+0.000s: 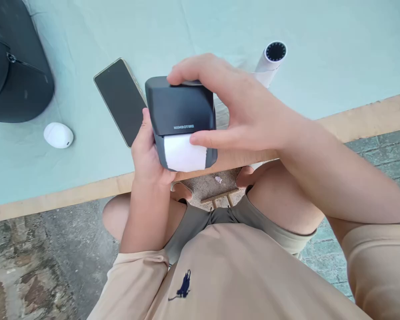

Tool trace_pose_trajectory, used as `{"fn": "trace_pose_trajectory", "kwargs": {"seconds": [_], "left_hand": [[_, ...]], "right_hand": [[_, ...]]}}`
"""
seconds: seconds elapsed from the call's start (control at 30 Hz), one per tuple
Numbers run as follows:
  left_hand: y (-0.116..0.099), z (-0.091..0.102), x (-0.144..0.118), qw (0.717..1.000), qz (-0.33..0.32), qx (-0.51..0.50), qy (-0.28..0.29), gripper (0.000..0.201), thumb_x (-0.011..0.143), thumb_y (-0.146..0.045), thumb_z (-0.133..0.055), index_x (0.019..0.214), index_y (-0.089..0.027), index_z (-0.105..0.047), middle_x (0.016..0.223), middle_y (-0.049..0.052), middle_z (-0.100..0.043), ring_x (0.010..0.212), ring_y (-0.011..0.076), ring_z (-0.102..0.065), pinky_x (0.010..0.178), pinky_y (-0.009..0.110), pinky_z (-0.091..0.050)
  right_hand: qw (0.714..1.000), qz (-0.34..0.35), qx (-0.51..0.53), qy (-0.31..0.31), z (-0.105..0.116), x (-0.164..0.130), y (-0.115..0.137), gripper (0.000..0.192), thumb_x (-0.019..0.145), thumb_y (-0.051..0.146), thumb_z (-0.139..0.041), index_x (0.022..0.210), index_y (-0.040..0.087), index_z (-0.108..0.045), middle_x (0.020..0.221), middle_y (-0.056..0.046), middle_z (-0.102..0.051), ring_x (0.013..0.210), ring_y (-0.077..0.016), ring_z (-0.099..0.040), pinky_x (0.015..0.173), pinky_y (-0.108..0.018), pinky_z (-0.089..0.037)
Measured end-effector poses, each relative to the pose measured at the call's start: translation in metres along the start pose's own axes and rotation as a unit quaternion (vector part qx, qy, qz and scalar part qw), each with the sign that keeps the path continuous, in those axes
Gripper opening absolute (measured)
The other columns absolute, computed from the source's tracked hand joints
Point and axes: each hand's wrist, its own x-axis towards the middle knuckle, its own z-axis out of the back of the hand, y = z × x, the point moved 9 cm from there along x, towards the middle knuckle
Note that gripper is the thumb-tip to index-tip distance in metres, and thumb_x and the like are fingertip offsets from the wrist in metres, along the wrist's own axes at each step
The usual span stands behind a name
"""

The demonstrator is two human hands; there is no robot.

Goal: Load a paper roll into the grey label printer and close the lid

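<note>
A dark label printer [182,106] marked NIIMBOT is held up above the table's near edge. White label paper [185,153] sticks out of its front slot. My left hand [148,153] is closed around the printer's left side and underside, with the thumb along the side. From the right, my right hand [233,104] grips the printer, its fingers over the top edge and its thumb at the paper just below the lid. Beside my left hand lies a smartphone [120,100] with a dark screen, partly covered by the printer.
A white oval case [58,135] lies at the left. Behind it stands a black zippered bag [20,66]. A white cylinder with a dark open end [270,60] lies beyond my right hand. The cloth-covered table [336,58] has a bare wooden front edge [370,111].
</note>
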Motion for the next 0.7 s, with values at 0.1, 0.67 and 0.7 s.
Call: {"fn": "trace_pose_trajectory", "kwargs": {"seconds": [0.1,0.67,0.7], "left_hand": [[-0.004,-0.010,0.000,0.999,-0.004,-0.022,0.034,0.036,0.094,-0.051,-0.047,0.094,-0.025,-0.072,0.109,0.001,-0.074,0.137,0.0265,-0.050,0.109,0.039,-0.051],[-0.002,-0.020,-0.008,0.996,-0.005,0.022,0.084,0.027,0.088,-0.042,-0.060,0.108,-0.024,-0.066,0.115,0.004,-0.072,0.139,0.0298,-0.049,0.115,0.044,-0.044],[-0.003,-0.021,-0.008,0.996,-0.004,0.021,0.088,0.028,0.088,-0.043,-0.061,0.108,-0.024,-0.066,0.115,0.004,-0.072,0.139,0.0302,-0.049,0.116,0.044,-0.044]], "right_hand": [[0.999,-0.018,-0.046,-0.020,0.010,0.000,0.000,0.042,0.085,0.052,-0.062,0.119,0.027,-0.057,0.127,0.004,-0.060,0.124,-0.0167,-0.052,0.102,-0.029,-0.048],[0.932,-0.149,-0.329,0.034,-0.001,-0.004,-0.010,0.027,0.082,0.023,-0.050,0.106,0.029,-0.061,0.093,0.001,-0.069,0.074,-0.0187,-0.057,0.056,-0.029,-0.018],[0.921,-0.165,-0.349,0.051,-0.002,-0.005,-0.012,0.030,0.083,0.026,-0.051,0.111,0.031,-0.059,0.094,0.001,-0.070,0.072,-0.0196,-0.057,0.055,-0.029,-0.018]]}}
